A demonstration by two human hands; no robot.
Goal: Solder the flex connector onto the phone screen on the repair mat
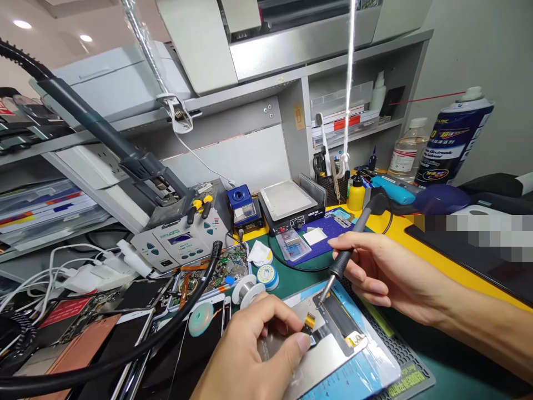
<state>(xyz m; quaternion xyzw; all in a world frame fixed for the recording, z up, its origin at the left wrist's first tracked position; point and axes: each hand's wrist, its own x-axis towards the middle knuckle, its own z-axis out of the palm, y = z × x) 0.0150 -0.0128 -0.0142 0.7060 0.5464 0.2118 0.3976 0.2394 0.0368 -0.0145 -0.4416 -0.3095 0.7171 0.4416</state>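
A soldering iron point(342, 262) with a black grip is in my right hand point(387, 278), held like a pen, its metal tip pointing down at the silver back of a phone screen part point(328, 355). My left hand point(262, 344) lies at the left side of this part, thumb and index finger closed round a small flex connector point(309, 322) with a gold end. The iron's tip is just right of that connector; whether it touches the surface is unclear. Under the part is a blue and white mat point(375, 361).
Left stand a solder spool point(247, 290), a round tin point(267, 276), a tray of circuit boards point(233, 264) and several phones. Behind are a rework station point(183, 239) and a heating plate point(287, 200). A black hose point(166, 339) crosses the left front. A spray can point(452, 139) stands right.
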